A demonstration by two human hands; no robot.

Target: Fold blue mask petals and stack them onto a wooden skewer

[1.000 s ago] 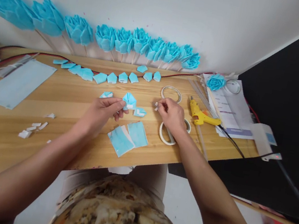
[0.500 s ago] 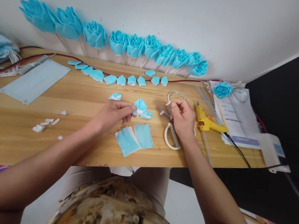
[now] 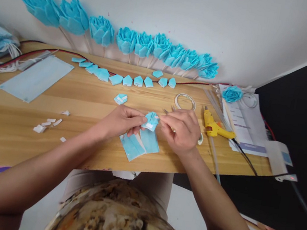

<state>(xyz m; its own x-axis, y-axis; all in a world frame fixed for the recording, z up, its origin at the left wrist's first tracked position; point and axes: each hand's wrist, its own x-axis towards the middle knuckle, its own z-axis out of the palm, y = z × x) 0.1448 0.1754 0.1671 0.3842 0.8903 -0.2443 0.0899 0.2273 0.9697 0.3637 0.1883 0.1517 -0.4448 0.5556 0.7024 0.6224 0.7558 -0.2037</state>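
My left hand (image 3: 121, 121) pinches a small folded blue petal piece (image 3: 150, 121) above the wooden table (image 3: 85, 99). My right hand (image 3: 182, 129) has come up to the same piece from the right, its fingers closed in a pinch at the piece's edge; whether a bit of tape is in them I cannot make out. Two flat blue rectangles (image 3: 138, 144) lie on the table just below both hands. Another folded petal (image 3: 121, 98) lies a little beyond my left hand. Scissors show as metal tips (image 3: 168, 111) behind my right hand.
A row of folded blue petals (image 3: 127, 79) and finished blue paper flowers (image 3: 141, 44) line the wall. A tape roll (image 3: 185, 101), a yellow glue gun (image 3: 214, 127) and papers (image 3: 241, 118) sit to the right. A blue mask (image 3: 37, 78) and white scraps (image 3: 47, 123) lie left.
My right hand left the tape roll and scissors area and moved left to the petal piece. My left hand brought the piece slightly nearer, over the flat blue rectangles.
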